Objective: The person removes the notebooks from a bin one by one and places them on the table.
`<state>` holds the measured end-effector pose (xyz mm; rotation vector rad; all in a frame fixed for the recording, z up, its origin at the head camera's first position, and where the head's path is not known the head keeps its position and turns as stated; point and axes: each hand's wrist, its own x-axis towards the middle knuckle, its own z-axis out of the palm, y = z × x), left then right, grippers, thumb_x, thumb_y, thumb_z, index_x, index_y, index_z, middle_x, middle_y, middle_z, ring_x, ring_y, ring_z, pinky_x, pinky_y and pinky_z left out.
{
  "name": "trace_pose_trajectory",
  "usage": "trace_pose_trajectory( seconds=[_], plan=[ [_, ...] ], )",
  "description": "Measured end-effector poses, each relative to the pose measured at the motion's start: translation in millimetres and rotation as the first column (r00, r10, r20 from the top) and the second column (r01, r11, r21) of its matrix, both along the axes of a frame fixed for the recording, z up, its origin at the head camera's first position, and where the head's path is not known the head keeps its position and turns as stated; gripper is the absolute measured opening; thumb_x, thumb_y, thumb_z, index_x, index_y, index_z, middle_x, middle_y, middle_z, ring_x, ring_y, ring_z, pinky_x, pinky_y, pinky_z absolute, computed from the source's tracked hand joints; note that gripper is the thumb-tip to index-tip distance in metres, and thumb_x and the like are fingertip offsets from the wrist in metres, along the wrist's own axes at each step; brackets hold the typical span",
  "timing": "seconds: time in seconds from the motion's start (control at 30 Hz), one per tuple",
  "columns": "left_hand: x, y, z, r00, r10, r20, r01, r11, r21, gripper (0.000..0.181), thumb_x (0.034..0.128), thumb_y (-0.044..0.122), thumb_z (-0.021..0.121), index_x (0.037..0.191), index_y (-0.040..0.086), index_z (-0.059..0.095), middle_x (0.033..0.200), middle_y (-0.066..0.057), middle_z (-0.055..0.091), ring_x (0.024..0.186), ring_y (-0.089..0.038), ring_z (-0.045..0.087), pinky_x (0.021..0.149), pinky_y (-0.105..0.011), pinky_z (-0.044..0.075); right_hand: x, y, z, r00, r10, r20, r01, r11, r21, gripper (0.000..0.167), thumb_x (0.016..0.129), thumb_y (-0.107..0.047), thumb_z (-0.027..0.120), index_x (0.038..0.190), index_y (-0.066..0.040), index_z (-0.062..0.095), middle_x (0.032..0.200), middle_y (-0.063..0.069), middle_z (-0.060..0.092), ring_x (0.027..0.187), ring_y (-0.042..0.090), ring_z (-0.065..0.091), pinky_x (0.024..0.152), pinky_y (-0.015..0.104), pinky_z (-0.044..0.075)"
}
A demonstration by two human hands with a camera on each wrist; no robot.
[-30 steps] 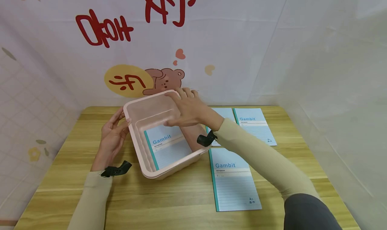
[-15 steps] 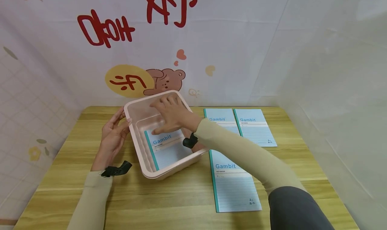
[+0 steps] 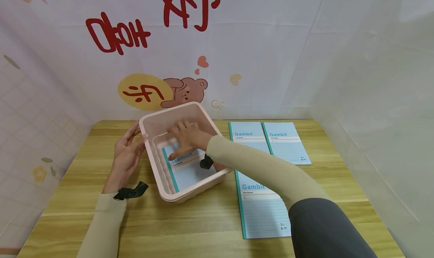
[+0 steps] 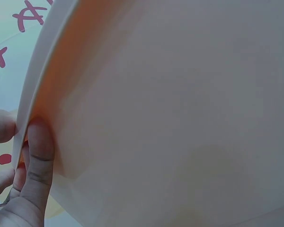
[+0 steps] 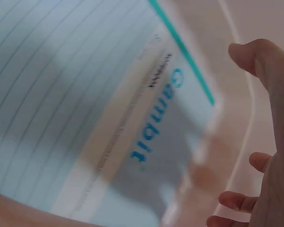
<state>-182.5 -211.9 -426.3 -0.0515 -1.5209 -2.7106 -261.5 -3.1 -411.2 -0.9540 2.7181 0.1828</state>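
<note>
A pale pink plastic bin stands tilted on the table, turned at an angle. My left hand grips its left rim, which passes between the thumb and fingers in the left wrist view. Flat in the bin's bottom lies a blue-and-white "Gambit" notebook with a green spine. Inside the bin, my right hand is spread above the notebook's top end and holds nothing. The right wrist view shows its fingers apart from the notebook, near the bin wall.
Two matching notebooks, the left and the right, lie side by side at the back right. Another notebook lies in front of them, partly under my right sleeve. A printed cloth hangs behind the wooden table.
My right hand has left the bin's far right rim, moving left and down into the bin over the notebook. My left hand and the bin have stayed in place.
</note>
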Motion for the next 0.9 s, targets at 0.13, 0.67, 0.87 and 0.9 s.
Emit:
trace_pose_trajectory(
  seconds=[0.13,0.67,0.87,0.9],
  plan=[
    [0.2,-0.8,0.8,1.0,0.008,0.007,-0.008,1.0,-0.007,0.074,0.0956,-0.006,0.065,0.16,0.004,0.031,0.127,-0.004,0.044,0.098,-0.008,0.066,0.082,-0.018,0.062,-0.5,-4.2,-10.4,0.999,-0.009,0.043,0.008,1.0,0.013,0.108,0.077,-0.088,0.058,0.162,-0.032,0.02,0.167,0.009,0.019,0.153,0.032,0.023,0.12,0.063,0.032],
    [1.8,-1.2,0.3,1.0,0.023,0.004,-0.023,1.0,0.007,0.071,0.096,-0.008,0.063,0.159,0.002,0.032,0.127,-0.005,0.044,0.098,-0.008,0.069,0.083,-0.02,0.063,3.7,-20.8,-37.8,0.994,-0.016,0.106,0.019,1.0,-0.023,0.094,0.07,-0.089,0.064,0.142,-0.033,0.041,0.155,0.001,0.032,0.144,0.02,0.028,0.11,0.059,0.041],
    [0.2,-0.1,1.0,1.0,0.019,0.002,-0.019,1.0,-0.007,0.072,0.0958,-0.006,0.065,0.159,0.002,0.032,0.125,-0.004,0.044,0.099,-0.009,0.067,0.082,-0.02,0.063,3.7,-21.4,-40.0,0.996,-0.028,0.08,0.029,1.0,-0.013,0.095,0.068,-0.091,0.065,0.135,-0.028,0.04,0.151,0.002,0.034,0.142,0.021,0.03,0.11,0.062,0.044],
    [0.0,0.1,1.0,1.0,0.019,0.002,-0.019,1.0,-0.009,0.072,0.0959,-0.006,0.065,0.159,0.002,0.031,0.125,-0.004,0.044,0.099,-0.008,0.067,0.082,-0.02,0.063,3.2,-21.6,-40.5,0.997,-0.026,0.076,0.027,1.0,-0.011,0.096,0.068,-0.091,0.064,0.135,-0.027,0.04,0.151,0.003,0.035,0.142,0.021,0.03,0.11,0.062,0.045]
  ],
)
